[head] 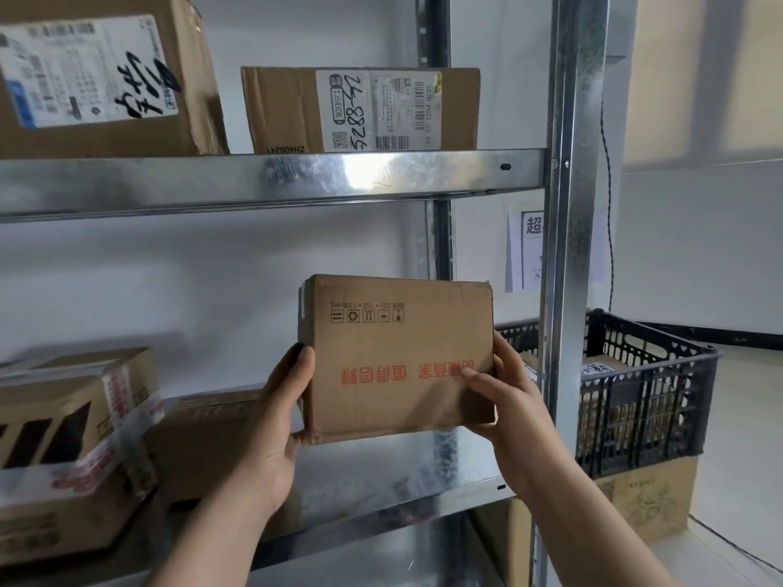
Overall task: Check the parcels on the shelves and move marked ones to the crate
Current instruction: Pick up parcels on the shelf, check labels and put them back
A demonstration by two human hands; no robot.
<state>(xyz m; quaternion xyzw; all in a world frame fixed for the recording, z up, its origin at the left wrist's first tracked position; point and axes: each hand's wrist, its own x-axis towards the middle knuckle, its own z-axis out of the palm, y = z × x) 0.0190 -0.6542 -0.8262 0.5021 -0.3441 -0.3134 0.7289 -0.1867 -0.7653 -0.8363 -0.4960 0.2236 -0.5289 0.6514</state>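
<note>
**Held item:** small cardboard box [398, 358], raised above the lower shelf [381, 480], broad face to the camera, long side running left to right. No handwritten mark shows on this face.
**Hands:** left hand [275, 434] and right hand [512, 413] clamped on opposite ends of it, thumbs on the front.
**Destination:** black crate [661, 400], to the right beyond the shelf post [567, 247], nearer the right hand.
**Crate contents:** at least one parcel with a scribbled label [601, 368].
</note>
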